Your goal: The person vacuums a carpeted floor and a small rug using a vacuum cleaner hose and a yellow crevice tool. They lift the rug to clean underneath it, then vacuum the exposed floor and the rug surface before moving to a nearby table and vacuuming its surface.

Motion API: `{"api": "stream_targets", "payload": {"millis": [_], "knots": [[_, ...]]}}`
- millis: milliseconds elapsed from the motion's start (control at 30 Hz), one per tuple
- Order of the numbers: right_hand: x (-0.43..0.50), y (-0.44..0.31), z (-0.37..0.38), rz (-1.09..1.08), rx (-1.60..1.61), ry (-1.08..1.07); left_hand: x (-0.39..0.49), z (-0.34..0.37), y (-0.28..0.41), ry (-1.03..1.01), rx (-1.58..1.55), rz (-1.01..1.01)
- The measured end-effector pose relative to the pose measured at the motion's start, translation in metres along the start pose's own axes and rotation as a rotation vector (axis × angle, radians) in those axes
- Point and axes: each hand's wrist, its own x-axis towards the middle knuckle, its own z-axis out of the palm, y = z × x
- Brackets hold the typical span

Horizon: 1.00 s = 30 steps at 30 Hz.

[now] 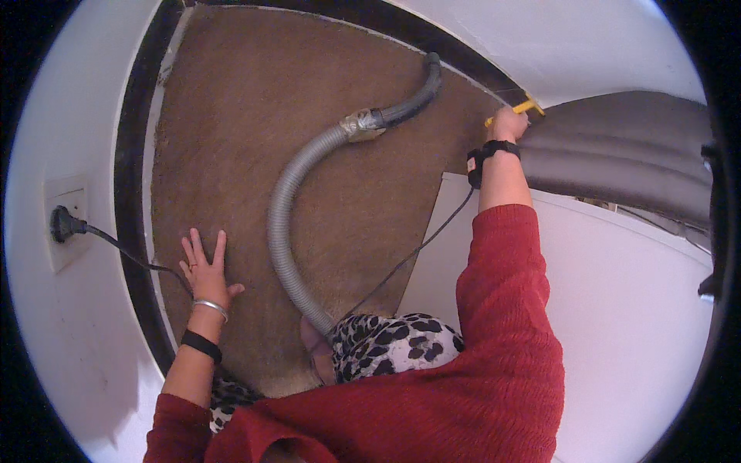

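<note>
My right hand point(508, 123) grips the handle of a yellow scraper-like tool point(525, 106). The tool's crosswise head is at the dark baseboard point(463, 46), right beside the end of a grey-brown padded piece of furniture point(613, 147). Fingers spread, my left hand point(207, 272) rests palm down on the brown carpet point(243, 144), near the left wall. Between my hands a grey corrugated vacuum hose point(283, 208) curves across the carpet. Tape wraps its joint with a dark curved tube point(414, 101), whose tip lies close to the far baseboard.
A black plug point(65, 224) sits in a wall socket point(68, 197) on the left, its cord running down beside my left hand. The white panel point(613, 301) of a furniture piece stands at my right. A thin cable point(399, 263) stretches from my right wrist toward my knee.
</note>
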Motion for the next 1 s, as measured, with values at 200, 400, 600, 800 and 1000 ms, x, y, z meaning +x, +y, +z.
{"api": "stream_targets", "payload": {"millis": [200, 400, 600, 800, 1000], "knots": [[-0.007, -0.019, 0.009, 0.028, 0.228, -0.083, 0.0, 0.008, -0.004, 0.045, 0.02, 0.013], [-0.011, -0.026, 0.007, 0.189, 0.589, -0.424, 0.0, 0.012, -0.007, 0.097, 0.03, 0.035], [0.004, -0.019, -0.015, 0.455, 0.755, -0.393, -0.001, 0.006, -0.004, 0.044, 0.017, 0.031], [0.022, -0.013, 0.009, 0.571, 0.811, -0.453, -0.002, 0.004, -0.004, 0.047, -0.007, 0.035], [0.008, -0.006, 0.018, 0.517, 0.732, -0.301, -0.002, 0.004, -0.003, 0.051, -0.035, 0.026]]}}
